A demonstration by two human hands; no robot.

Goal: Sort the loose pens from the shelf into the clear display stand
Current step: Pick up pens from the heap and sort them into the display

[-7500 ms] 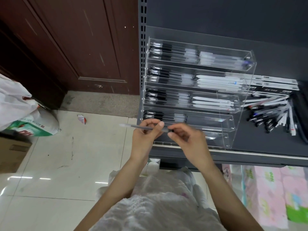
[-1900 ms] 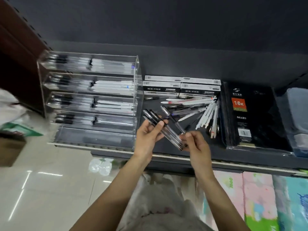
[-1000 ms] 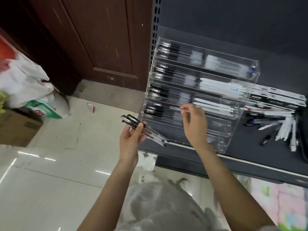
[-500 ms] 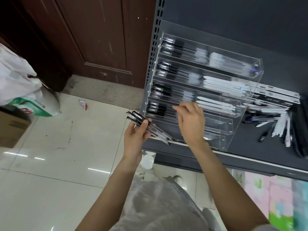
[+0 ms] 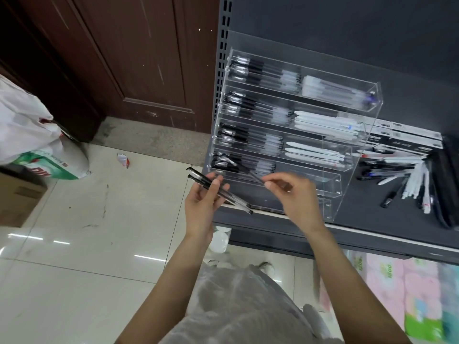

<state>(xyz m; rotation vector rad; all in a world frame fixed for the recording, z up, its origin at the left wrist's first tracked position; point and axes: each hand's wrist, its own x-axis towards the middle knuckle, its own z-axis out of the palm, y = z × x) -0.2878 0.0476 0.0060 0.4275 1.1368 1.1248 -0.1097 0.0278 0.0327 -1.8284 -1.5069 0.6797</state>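
The clear display stand (image 5: 359,155) sits on the dark shelf (image 5: 372,219), its stepped tiers holding black-capped and white pens. My left hand (image 5: 202,207) grips two black-capped clear pens (image 5: 224,193) that slant down to the right, just in front of the stand's lower left corner. My right hand (image 5: 294,197) pinches the near end of another pen (image 5: 248,171). That pen's capped end lies among the pens in the fourth tier from the top. A heap of loose pens (image 5: 400,173) lies on the shelf to the right of the stand.
Flat black and white boxes (image 5: 407,139) and dark notebooks (image 5: 447,184) lie behind and beside the loose pens. Packs of tissue (image 5: 397,294) fill the level below the shelf. On the tiled floor at left stand a white bag (image 5: 29,135) and a cardboard box (image 5: 15,197), with a brown door (image 5: 124,58) behind them.
My right hand has drawn back a little from the fourth tier and now pinches the end of a slanted pen. The left hand's bundle looks thinner and has barely moved.
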